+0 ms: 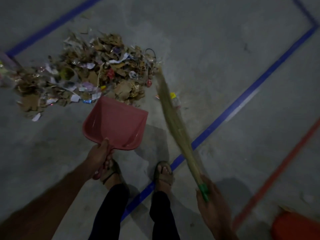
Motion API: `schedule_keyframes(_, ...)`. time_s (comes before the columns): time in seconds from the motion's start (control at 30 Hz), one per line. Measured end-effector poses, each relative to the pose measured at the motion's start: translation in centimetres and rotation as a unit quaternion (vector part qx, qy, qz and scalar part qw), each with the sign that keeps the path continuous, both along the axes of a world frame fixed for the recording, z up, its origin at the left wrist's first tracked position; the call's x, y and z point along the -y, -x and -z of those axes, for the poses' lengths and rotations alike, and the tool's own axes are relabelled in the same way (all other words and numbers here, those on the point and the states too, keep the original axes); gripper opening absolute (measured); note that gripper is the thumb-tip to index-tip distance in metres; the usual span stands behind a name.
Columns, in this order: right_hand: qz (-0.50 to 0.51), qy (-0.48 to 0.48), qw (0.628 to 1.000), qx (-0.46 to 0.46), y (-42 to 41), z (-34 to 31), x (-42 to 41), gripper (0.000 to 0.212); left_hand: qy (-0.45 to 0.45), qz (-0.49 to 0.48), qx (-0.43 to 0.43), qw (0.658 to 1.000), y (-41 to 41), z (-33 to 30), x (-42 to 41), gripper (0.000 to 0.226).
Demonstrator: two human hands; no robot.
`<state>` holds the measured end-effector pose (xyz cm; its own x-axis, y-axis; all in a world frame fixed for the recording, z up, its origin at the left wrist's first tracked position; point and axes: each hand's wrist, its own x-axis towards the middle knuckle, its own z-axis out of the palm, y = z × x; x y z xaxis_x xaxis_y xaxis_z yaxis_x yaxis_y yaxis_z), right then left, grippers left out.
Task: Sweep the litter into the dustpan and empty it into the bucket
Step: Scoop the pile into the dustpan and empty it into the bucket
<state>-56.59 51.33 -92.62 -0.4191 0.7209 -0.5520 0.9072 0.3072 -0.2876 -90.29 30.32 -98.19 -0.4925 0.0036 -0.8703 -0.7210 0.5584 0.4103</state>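
A wide heap of litter, mostly torn cardboard, paper scraps and wrappers, lies on the grey floor at the upper left. My left hand grips the handle of a pink dustpan, whose empty mouth meets the near edge of the heap. My right hand holds the green grip of a straw broom. The broom slants up to the left, and its blurred tip reaches the right edge of the heap. A few loose bits, one yellow, lie just right of the bristles.
Blue tape lines frame the floor area, and a red line runs at the right. An orange container shows at the bottom right corner. My two sandalled feet stand below the dustpan, on the blue line.
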Motion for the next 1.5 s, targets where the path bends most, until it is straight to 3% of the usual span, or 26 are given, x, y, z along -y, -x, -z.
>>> schedule_keyframes(0.17, 0.054, 0.003, 0.997, 0.052, 3.6, 3.9, -2.6, 0.054, 0.018, 0.027, 0.014, 0.999, 2.3, 2.1, -0.4, 0.058)
schedule_keyframes(0.37, -0.054, 0.096, 0.992, 0.057, 11.5, 10.5, -3.0, 0.051, 0.031, 0.040, 0.026, 0.998, 3.6, 3.5, 3.5, 0.058)
schedule_keyframes(0.43, -0.087, 0.118, 0.989, 0.015, 14.2, 11.4, -1.6, 0.052, 0.037, 0.023, 0.022, 0.999, 3.8, 3.5, 5.5, 0.057)
schedule_keyframes(0.57, -0.119, 0.145, 0.979, -0.078, 17.1, 10.3, 1.5, 0.051, 0.037, -0.022, 0.019, 0.999, 4.1, 2.6, 9.0, 0.054)
schedule_keyframes(0.83, -0.113, 0.074, 0.985, -0.109, 15.2, 2.0, 3.8, 0.058, 0.031, -0.066, 0.029, 0.997, 5.0, -0.4, 13.9, 0.053)
schedule_keyframes(0.97, -0.130, 0.042, 0.988, -0.068, 15.1, -0.4, 4.4, 0.063, 0.019, -0.082, 0.034, 0.996, 5.5, -1.4, 15.8, 0.054)
schedule_keyframes(1.1, -0.230, 0.029, 0.973, 0.000, 15.2, -1.1, 4.5, 0.065, 0.018, -0.098, 0.033, 0.994, 6.1, -2.2, 17.9, 0.053)
schedule_keyframes(1.2, -0.342, 0.007, 0.930, 0.130, 15.9, -1.3, 3.6, 0.061, 0.023, -0.091, 0.046, 0.994, 6.5, -2.6, 19.8, 0.053)
schedule_keyframes(1.3, -0.386, 0.006, 0.898, 0.211, 16.9, -0.6, 1.2, 0.055, 0.032, -0.086, 0.055, 0.994, 6.3, -2.4, 21.5, 0.052)
schedule_keyframes(1.4, -0.392, -0.034, 0.886, 0.245, 18.3, 1.1, -2.1, 0.052, 0.030, -0.085, 0.057, 0.994, 5.6, -2.0, 22.5, 0.053)
schedule_keyframes(1.5, -0.385, -0.068, 0.895, 0.216, 21.5, 1.3, -3.6, 0.050, 0.015, -0.108, 0.059, 0.992, 4.9, -1.7, 23.3, 0.053)
